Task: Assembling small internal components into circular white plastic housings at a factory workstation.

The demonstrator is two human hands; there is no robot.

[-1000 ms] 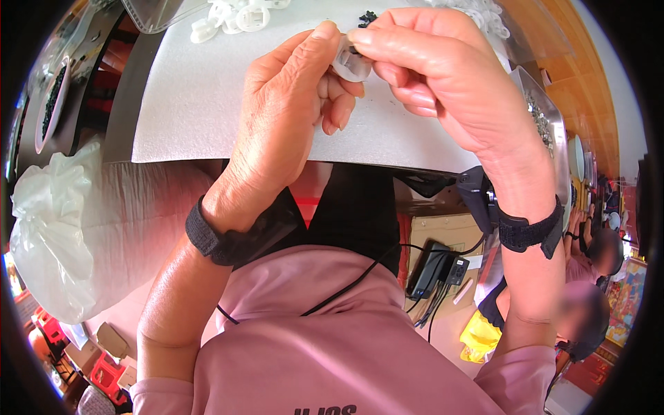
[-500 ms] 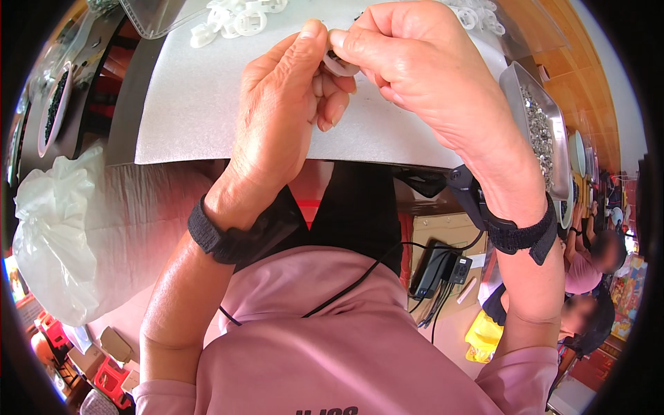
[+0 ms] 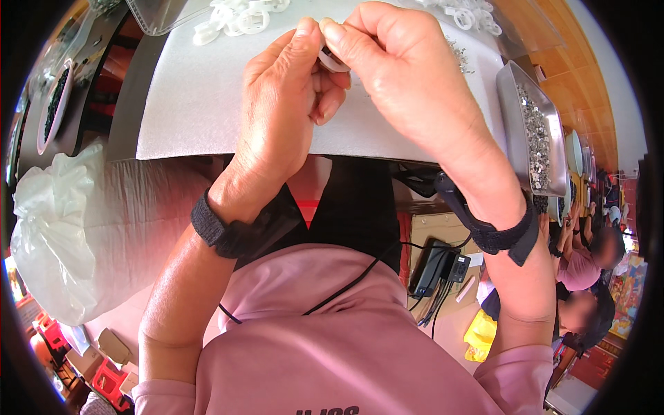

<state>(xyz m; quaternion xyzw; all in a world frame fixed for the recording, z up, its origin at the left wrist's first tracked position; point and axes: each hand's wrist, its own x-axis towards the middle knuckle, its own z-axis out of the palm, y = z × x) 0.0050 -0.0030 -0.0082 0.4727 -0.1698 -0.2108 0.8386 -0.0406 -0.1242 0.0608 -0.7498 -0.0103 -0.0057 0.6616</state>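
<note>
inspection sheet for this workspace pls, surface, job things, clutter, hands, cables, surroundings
surface: pale grey foam mat on the bench, mostly bare near the hands.
job's things: small white ring pinched between both hands; piles of white rings along the mat's far edge; metal tray of small silvery parts at right.
clutter: white plastic bag at left; dark bowl far left.
grippers: left hand and right hand both pinch the ring; black wristbands on both.
cables: thin black cable across the pink shirt; black device with cords below.
surroundings: other seated people at right.
</note>
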